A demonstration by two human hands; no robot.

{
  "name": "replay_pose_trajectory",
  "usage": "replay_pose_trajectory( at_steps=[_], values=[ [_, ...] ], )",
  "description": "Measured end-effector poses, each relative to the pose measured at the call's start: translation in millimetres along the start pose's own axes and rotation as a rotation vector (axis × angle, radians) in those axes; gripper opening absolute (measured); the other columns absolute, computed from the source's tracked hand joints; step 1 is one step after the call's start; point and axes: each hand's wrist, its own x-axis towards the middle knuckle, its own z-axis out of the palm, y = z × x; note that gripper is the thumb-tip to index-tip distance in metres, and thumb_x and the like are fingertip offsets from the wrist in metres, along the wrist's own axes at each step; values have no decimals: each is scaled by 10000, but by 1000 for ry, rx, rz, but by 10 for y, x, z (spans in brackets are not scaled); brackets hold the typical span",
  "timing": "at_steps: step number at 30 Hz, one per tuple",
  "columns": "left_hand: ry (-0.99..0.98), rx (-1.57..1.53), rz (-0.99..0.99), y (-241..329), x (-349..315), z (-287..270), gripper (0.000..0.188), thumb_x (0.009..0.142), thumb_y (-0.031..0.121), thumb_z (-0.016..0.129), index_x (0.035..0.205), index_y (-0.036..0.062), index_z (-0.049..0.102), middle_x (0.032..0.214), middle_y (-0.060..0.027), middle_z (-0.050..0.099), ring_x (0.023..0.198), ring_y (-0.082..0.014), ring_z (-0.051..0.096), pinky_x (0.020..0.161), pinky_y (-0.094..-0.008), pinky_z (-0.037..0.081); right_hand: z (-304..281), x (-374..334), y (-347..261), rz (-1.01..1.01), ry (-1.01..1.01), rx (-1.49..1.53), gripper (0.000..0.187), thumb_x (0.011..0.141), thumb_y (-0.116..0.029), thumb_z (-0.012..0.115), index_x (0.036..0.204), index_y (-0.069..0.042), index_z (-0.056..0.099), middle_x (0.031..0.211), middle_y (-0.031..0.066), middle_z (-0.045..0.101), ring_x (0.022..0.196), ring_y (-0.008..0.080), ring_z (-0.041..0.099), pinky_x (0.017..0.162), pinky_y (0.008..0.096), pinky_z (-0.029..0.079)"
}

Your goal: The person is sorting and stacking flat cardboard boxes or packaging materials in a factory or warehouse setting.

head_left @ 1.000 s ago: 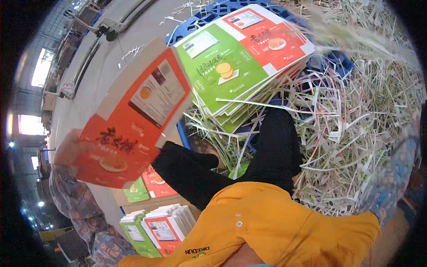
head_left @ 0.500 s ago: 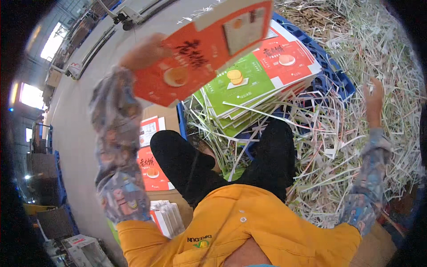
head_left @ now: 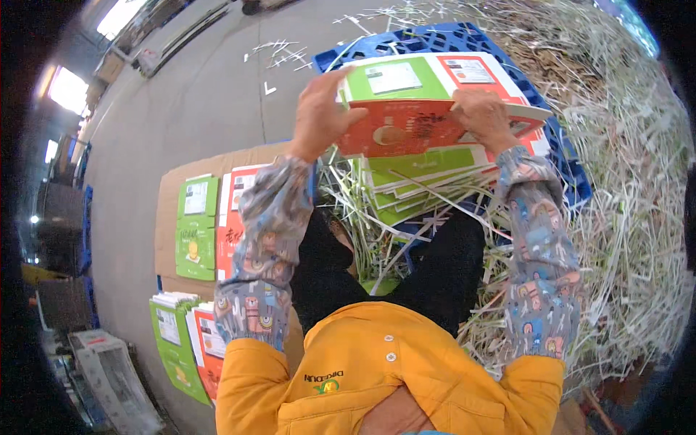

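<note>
A stack of flat printed cardboard sheets (head_left: 406,171), green and red with white borders, lies in front of me. Over its near part, a red cardboard sheet (head_left: 395,130) is held tilted, with its far edge raised. My right hand (head_left: 484,116) is closed over that raised edge, right of the middle. At the left end, my left hand (head_left: 319,116) has its thumb against the red face and its fingers curled toward the far side. Green and red panels of the stack show beyond the sheet.
A blue plastic pallet (head_left: 428,36) lies under the stack. Shredded paper strips (head_left: 616,196) heap up on the right. At left, flat green cartons (head_left: 196,225) and red ones lie on brown cardboard (head_left: 170,196), with further green cartons (head_left: 174,341) nearer me.
The red sheet has come down from the upper left onto the stack's near part. My right hand has moved in from the far right and taken its edge. My left hand has moved right.
</note>
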Motion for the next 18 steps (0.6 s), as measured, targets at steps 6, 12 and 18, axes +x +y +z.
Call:
replay_pose_trajectory(
  at_steps=[6, 12, 18],
  values=[
    [314, -406, -296, -744, -930, 1035, 762, 555, 119, 754, 1195, -26, 367, 1189, -155, 429, 1105, -253, 408, 904, -357, 345, -26, 40, -27, -73, 32, 109, 279, 714, -338, 581, 843, -91, 570, 796, 94, 586, 746, 297, 558, 630, 404, 428],
    [341, -2010, -774, -605, -962, 1534, 362, 758, -13, 558, 1109, 54, 507, 896, -19, 602, 796, -133, 566, 704, -251, 443, 183, 6, 145, -110, 105, -53, 269, 735, -365, 546, 822, -116, 601, 743, 97, 587, 684, 293, 560, 589, 402, 429],
    [337, -1107, -516, -688, -1215, 361, 284, 740, 99, 621, 1015, 47, 577, 783, 2, 580, 669, -67, 502, 604, -222, 427, -395, 545, -247, -237, 222, 306, 276, 771, -338, 570, 904, -101, 609, 729, 105, 591, 606, 271, 552, 564, 356, 427]
  ],
)
